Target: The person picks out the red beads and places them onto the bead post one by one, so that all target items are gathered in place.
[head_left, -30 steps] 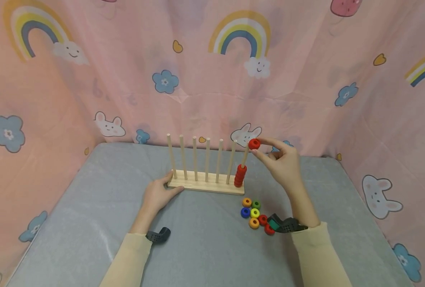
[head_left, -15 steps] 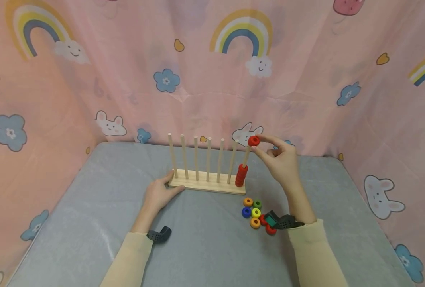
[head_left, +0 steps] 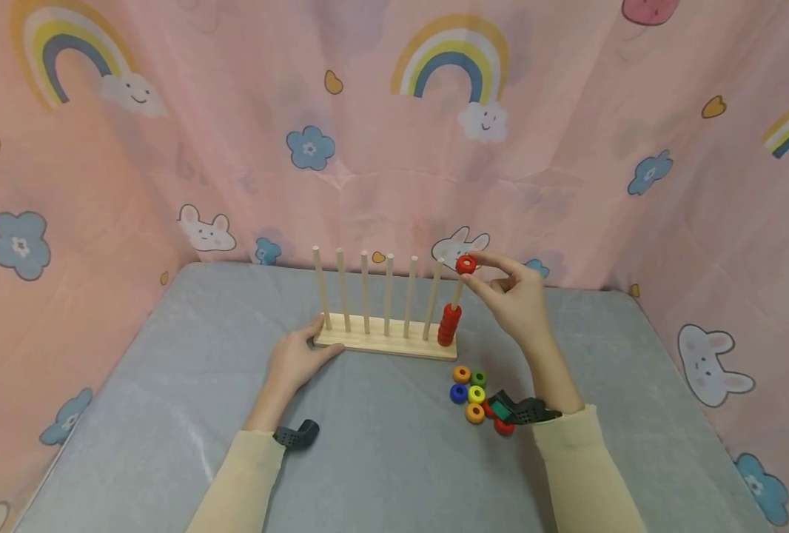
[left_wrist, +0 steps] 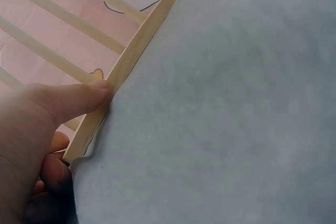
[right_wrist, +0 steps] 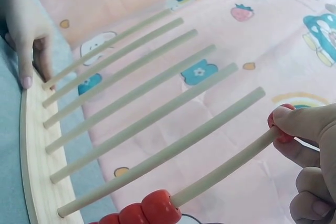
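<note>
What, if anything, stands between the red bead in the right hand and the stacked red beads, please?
Nothing visible does: the red bead, pinched by the right hand, is at the tip of the rightmost peg, bare from there down to the stacked red beads.

Head view: even, soft, mid-bright light; source direction hard to tell. Faint shadow on the table (head_left: 381, 459) just left of the right sleeve (head_left: 588, 466), pale sheen streak toward the table's left. Curtain (head_left: 381, 170) warmer on the left side. Left wrist: table surface soft, low detail; dark patch under the left hand (left_wrist: 31, 135). Right wrist: cooler cast, curtain slightly washed out, nearest peg (right_wrist: 226, 169) looks bowed.
</note>
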The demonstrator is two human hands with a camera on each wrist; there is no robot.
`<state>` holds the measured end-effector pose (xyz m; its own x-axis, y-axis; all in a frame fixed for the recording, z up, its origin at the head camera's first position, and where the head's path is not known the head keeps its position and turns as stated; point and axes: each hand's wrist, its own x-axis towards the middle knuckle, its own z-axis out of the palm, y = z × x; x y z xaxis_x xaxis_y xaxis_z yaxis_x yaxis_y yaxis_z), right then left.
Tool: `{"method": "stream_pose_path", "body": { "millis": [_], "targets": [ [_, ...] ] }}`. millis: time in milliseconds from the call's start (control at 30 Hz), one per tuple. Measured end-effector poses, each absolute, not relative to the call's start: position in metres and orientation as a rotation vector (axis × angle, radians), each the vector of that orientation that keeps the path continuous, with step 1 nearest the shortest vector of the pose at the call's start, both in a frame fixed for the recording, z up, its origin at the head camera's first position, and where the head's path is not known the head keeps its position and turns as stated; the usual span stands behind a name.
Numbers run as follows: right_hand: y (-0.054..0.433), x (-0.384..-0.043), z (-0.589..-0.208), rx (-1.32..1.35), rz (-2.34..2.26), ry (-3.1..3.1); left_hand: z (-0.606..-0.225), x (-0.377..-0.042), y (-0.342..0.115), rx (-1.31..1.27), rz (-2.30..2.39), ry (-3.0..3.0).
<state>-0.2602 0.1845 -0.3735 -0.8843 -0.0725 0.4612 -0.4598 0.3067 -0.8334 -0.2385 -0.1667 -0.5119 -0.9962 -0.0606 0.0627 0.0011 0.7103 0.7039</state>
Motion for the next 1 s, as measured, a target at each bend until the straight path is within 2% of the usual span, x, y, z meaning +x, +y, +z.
{"method": "stream_pose_path", "body": {
  "millis": [1000],
  "targets": [
    [0.1847, -0.2581, -0.3773, 0.457, 1.509, -2.297, -0.5102, -0.2374, -0.1666, 0.045, -1.170, -2.829]
  ]
}}
